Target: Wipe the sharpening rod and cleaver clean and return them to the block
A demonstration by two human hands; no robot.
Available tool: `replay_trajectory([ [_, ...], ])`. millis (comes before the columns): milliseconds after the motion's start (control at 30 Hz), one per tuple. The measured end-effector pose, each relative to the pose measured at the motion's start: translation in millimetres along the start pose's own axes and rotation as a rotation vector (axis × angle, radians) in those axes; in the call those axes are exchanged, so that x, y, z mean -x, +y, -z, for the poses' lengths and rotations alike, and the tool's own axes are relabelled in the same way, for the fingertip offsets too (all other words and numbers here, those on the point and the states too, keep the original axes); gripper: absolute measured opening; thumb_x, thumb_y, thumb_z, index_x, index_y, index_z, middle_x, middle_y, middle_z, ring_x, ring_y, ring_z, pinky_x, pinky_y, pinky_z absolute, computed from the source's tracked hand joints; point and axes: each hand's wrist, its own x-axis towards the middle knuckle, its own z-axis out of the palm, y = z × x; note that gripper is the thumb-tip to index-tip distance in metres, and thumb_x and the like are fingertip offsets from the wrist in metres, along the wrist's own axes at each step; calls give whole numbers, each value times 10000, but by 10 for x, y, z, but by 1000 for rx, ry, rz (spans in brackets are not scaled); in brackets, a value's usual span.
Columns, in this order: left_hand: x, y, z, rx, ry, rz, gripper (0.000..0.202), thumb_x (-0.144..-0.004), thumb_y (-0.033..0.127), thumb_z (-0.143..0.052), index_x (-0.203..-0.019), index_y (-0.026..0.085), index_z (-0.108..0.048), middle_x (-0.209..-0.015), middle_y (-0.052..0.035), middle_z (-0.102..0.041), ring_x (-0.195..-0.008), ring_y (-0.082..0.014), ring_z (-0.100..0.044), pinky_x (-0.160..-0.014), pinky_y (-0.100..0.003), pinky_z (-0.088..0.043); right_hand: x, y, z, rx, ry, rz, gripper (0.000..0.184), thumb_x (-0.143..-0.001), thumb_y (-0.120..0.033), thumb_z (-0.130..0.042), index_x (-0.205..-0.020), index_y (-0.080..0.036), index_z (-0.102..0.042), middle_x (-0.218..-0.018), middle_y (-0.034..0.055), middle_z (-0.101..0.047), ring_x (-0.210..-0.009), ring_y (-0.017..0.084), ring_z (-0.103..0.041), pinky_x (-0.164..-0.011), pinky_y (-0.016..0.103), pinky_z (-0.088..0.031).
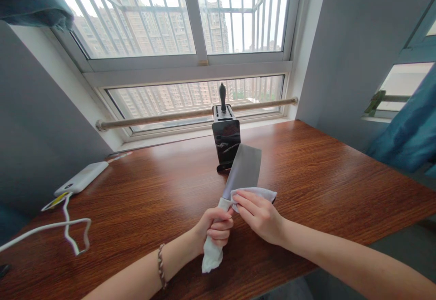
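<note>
A cleaver [248, 166] with a broad metal blade points up and away over the table. Its handle is wrapped in white tissue or cloth [211, 258], and my left hand [215, 228] is closed around that wrapping. My right hand [260, 216] presses a pale folded cloth [260, 194] against the lower part of the blade, near the handle. Its fingers lie over the cloth, and the thumb is mostly hidden. Just beyond the blade stands a black knife block [225, 139], with one dark-handled tool [222, 96] upright in its top.
A wooden table [153, 195] spreads beneath my hands, its far edge by a window sill. At left lie a white power strip or charger [81, 178] and a white cable [66, 225]. A horizontal rail [163, 119] crosses the window. Blue curtain [405, 132] hangs at right.
</note>
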Motion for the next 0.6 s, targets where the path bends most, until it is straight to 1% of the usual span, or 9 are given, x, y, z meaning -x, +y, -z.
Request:
replay_trajectory([
  [67,4,10,6,16,-11,4,73,-753,145,-527,-722,192,-574,-335,111,-294,-259,-26,-24,-272,-140,-138,26,48,7,-24,-16,44,196,-882,-65,-456,-900,-65,-651,-1105,189,-653,-1109,303,-561,-931,410,-504],
  [133,11,19,-7,22,-24,17,78,-754,144,-523,-701,192,-553,-332,113,-278,-255,-24,-19,-271,-138,-135,62,110,30,-66,-39,98,188,-879,-67,-468,-875,-93,-655,-1122,161,-652,-1126,280,-551,-947,391,-493],
  [233,26,31,-43,17,-44,51,92,-742,137,-533,-676,197,-514,-331,116,-260,-245,-17,-15,-269,-136,-127,122,203,87,-157,-71,174,192,-881,-81,-473,-895,-143,-654,-1139,111,-654,-1148,226,-539,-960,356,-483],
  [333,37,47,-66,14,-61,87,102,-736,134,-534,-678,203,-487,-329,122,-241,-237,-11,0,-267,-132,-98,150,278,155,-256,-92,202,201,-871,-79,-484,-920,-173,-654,-1153,95,-649,-1138,214,-549,-951,365,-485],
  [433,39,67,-61,26,-64,94,115,-740,142,-534,-674,203,-463,-331,129,-219,-237,-5,17,-267,-126,-59,129,339,219,-369,-121,164,213,-855,-79,-508,-982,-175,-650,-1171,99,-636,-1138,222,-549,-950,379,-478],
  [533,38,83,-42,39,-58,70,152,-744,157,-552,-661,205,-434,-340,133,-206,-242,-1,23,-277,-125,-28,75,378,275,-496,-126,60,265,-843,-79,-518,-1044,-199,-642,-1181,88,-630,-1145,219,-544,-953,398,-465],
  [600,39,85,-29,46,-55,54,182,-745,168,-565,-651,207,-415,-342,136,-204,-245,-1,26,-282,-124,-25,40,390,315,-593,-112,-22,272,-816,-77,-543,-1009,-225,-665,-1147,65,-653,-1111,215,-572,-942,395,-467],
])
